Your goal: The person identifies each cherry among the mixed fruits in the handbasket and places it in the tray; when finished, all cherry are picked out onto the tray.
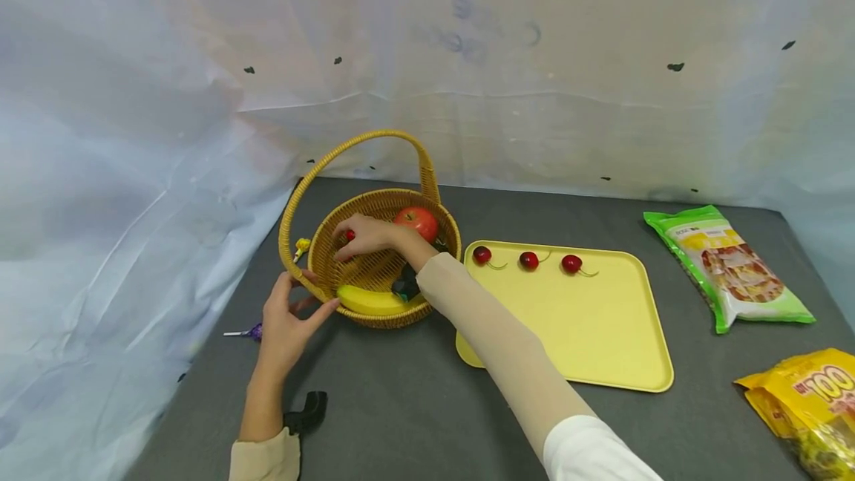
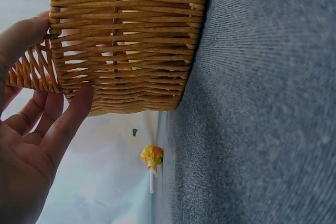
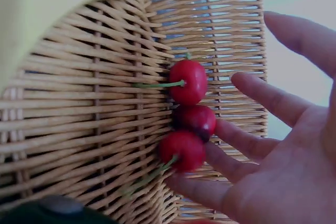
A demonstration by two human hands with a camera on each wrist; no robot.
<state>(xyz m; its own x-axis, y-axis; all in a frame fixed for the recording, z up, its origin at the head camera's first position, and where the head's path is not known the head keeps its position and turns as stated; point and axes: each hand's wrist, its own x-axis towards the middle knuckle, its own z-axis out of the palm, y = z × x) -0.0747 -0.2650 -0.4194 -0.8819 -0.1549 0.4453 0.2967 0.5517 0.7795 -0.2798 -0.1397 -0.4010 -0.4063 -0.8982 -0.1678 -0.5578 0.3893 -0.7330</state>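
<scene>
A wicker basket (image 1: pixel 384 321) with a tall handle stands on the dark table. My left hand (image 1: pixel 287 329) grips its near left side at the foot of the handle, the thumb at the rim and fingers against the weave. Inside the basket, my right hand (image 1: pixel 366 234) reaches in with loosely spread fingers. Three cherries lie by the basket wall in the right wrist view: an upper cherry (image 3: pixel 188 82), a darker middle cherry (image 3: pixel 195 120) and a lower cherry (image 3: pixel 182 150). Fingertips are right at the lower two. The basket also holds a banana (image 1: pixel 374 301) and a red apple (image 1: pixel 417 221).
Right of the basket lies a yellow tray (image 1: pixel 574 332) with three cherries (image 1: pixel 529 261) along its far side. Farther right are a green snack bag (image 1: pixel 738 273) and a yellow bag (image 1: pixel 815 407). A yellow lollipop (image 2: pixel 151 156) and a purple lollipop (image 1: pixel 255 332) lie left of the basket.
</scene>
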